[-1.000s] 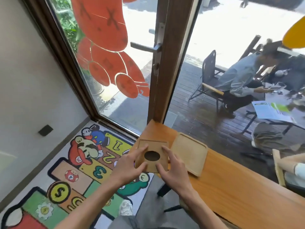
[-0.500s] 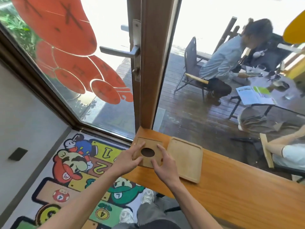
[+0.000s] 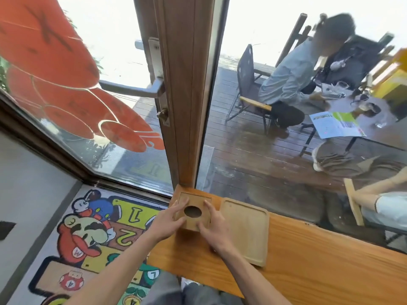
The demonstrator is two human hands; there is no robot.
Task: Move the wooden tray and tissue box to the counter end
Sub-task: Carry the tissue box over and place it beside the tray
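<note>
I grip the tissue box point(image 3: 193, 213) with my left hand point(image 3: 168, 221) and right hand point(image 3: 214, 227) | far-left worktop point(image 3: 319, 256) corner | wooden tray point(image 3: 244, 227) just right.

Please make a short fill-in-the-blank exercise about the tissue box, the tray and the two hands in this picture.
1. The tissue box has a round ____ in its top.
2. The wooden tray lies to the ____ of the box.
3. The left hand and the right hand both touch the ____.
4. Both items rest on the wooden ____.

Missing words: hole; right; box; counter
</note>
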